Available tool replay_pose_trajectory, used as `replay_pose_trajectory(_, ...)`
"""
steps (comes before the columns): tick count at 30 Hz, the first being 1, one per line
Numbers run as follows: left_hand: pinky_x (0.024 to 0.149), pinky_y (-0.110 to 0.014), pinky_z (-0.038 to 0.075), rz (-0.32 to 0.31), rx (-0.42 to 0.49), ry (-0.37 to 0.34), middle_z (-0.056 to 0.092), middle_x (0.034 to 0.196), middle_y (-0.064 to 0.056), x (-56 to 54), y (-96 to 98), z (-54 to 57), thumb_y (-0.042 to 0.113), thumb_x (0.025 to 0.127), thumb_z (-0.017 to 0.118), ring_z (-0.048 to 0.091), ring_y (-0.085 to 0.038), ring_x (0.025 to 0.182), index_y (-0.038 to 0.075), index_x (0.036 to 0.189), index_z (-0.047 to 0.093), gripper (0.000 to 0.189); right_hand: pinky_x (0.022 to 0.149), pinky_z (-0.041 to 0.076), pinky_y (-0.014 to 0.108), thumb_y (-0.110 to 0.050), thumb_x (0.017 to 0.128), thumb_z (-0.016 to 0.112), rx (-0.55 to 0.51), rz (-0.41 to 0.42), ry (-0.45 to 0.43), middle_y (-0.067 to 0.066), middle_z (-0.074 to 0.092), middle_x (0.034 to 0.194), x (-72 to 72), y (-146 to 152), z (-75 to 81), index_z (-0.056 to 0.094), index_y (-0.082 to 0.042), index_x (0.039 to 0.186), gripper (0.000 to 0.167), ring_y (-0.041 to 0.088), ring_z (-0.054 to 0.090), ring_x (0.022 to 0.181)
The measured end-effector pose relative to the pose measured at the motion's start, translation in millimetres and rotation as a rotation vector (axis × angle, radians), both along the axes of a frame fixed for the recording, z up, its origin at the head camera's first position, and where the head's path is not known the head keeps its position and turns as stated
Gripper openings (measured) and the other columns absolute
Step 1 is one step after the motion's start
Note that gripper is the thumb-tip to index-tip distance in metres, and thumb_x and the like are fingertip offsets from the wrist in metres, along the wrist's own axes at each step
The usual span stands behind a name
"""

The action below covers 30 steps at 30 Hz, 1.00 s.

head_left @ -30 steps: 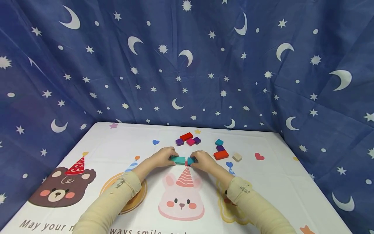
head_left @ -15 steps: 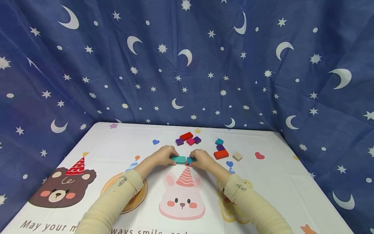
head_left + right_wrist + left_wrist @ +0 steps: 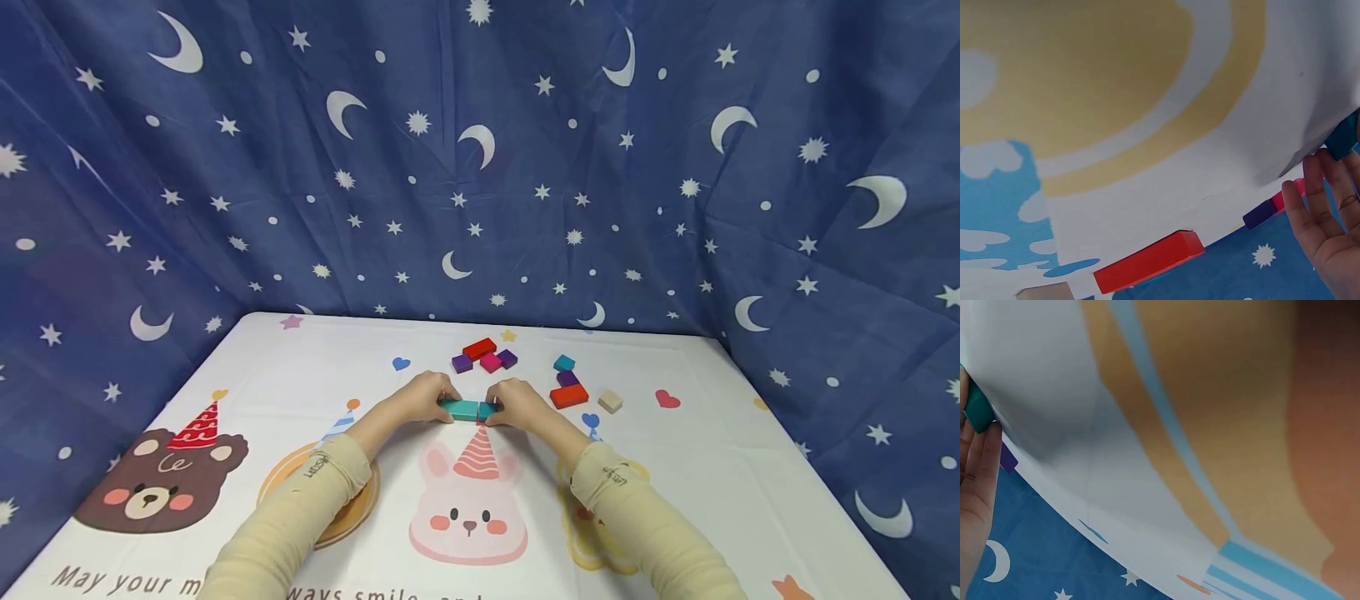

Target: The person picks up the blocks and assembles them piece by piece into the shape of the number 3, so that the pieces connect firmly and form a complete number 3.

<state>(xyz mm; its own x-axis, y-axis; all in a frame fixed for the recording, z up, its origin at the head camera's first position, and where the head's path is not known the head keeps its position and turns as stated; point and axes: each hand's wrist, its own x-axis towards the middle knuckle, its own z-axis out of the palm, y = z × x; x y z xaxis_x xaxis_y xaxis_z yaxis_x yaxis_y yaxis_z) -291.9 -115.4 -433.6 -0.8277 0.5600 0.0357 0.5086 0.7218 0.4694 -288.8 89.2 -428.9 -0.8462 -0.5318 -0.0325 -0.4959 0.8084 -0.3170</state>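
Observation:
My left hand point(image 3: 423, 398) pinches the left end of a long teal block point(image 3: 461, 410) lying above the printed rabbit's hat. At the other side, my right hand point(image 3: 519, 404) grips a shorter, darker blue-teal block point(image 3: 487, 412) between thumb and fingers. The two blocks stand end to end in one line, with just a thin dark seam between them. In the left wrist view, fingertips reach the end of the teal block point(image 3: 979, 412). The right wrist view shows fingers under the blue-teal block point(image 3: 1343, 137), most of which is out of frame.
Behind the hands lie a red block point(image 3: 479, 349), a magenta block point(image 3: 491, 362) and two purple blocks point(image 3: 462, 363). To the right are another red block point(image 3: 569, 396), a purple block point(image 3: 567, 379), a teal block point(image 3: 564, 362) and a beige block point(image 3: 611, 402). A starry curtain point(image 3: 480, 217) hangs behind the table.
My right hand has slid the blue-teal block slightly left, narrowing the gap to the long teal block. The left hand has hardly moved and keeps its hold.

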Motion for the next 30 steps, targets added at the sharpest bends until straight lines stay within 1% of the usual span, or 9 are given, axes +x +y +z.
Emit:
replay_pose_trajectory(8, 0.078, -0.028, 0.05, 0.028, 0.0, -0.019, 0.069, 0.091, -0.005, -4.4, 0.3, -3.3, 0.012, 0.069, 0.082, 0.058, -0.012, 0.081, 0.005, 0.099, 0.074, 0.031, 0.077, 0.05, 0.032, -0.019, 0.075, 0.079, -0.003, 0.02, 0.002, 0.005, 0.067, 0.083, -3.7, 1.6, -1.5, 0.071, -0.005, 0.096, 0.026, 0.014, 0.051, 0.073)
replay_pose_trajectory(13, 0.078, -0.028, 0.05, 0.015, 0.006, -0.015, 0.069, 0.091, -0.005, -4.4, -0.9, -3.9, 0.013, 0.069, 0.083, 0.058, -0.012, 0.081, 0.006, 0.098, 0.074, 0.031, 0.076, 0.049, 0.031, -0.02, 0.075, 0.079, 0.001, 0.037, 0.003, 0.004, 0.067, 0.081, -5.0, 1.0, -2.2, 0.071, -0.005, 0.094, 0.026, 0.014, 0.051, 0.072)
replay_pose_trajectory(18, 0.078, -0.028, 0.049, 0.025, 0.003, -0.026, 0.069, 0.09, -0.004, -4.0, -1.1, -3.1, 0.013, 0.069, 0.083, 0.057, -0.011, 0.08, 0.006, 0.097, 0.074, 0.03, 0.076, 0.049, 0.031, -0.022, 0.075, 0.079, 0.023, 0.051, -0.002, 0.004, 0.066, 0.082, -4.0, -0.2, -0.5, 0.07, -0.006, 0.096, 0.027, 0.014, 0.05, 0.073)
replay_pose_trajectory(21, 0.078, -0.028, 0.049, 0.031, 0.005, -0.029, 0.069, 0.09, -0.004, -4.3, -0.5, -2.6, 0.013, 0.069, 0.083, 0.056, -0.011, 0.079, 0.007, 0.097, 0.074, 0.03, 0.075, 0.049, 0.03, -0.021, 0.076, 0.079, 0.033, 0.043, -0.005, 0.004, 0.065, 0.081, -2.9, -0.5, 1.0, 0.07, -0.006, 0.096, 0.027, 0.014, 0.049, 0.072)
replay_pose_trajectory(27, 0.078, -0.028, 0.049, 0.045, 0.002, -0.032, 0.069, 0.091, -0.004, -4.0, 1.8, -0.9, 0.014, 0.069, 0.083, 0.056, -0.011, 0.08, 0.007, 0.097, 0.074, 0.031, 0.07, 0.045, 0.027, -0.02, 0.075, 0.079, 0.039, 0.046, 0.029, 0.003, 0.063, 0.077, -1.0, -0.1, 1.5, 0.07, -0.006, 0.094, 0.025, 0.013, 0.047, 0.069)
replay_pose_trajectory(30, 0.078, -0.028, 0.048, 0.061, -0.004, -0.036, 0.069, 0.09, -0.004, -3.8, 2.4, -1.5, 0.013, 0.068, 0.083, 0.056, -0.011, 0.079, 0.007, 0.097, 0.075, 0.03, 0.07, 0.046, 0.027, -0.02, 0.076, 0.079, 0.035, 0.049, 0.031, 0.004, 0.063, 0.079, 0.3, -0.2, 1.2, 0.07, -0.005, 0.095, 0.026, 0.014, 0.048, 0.07)
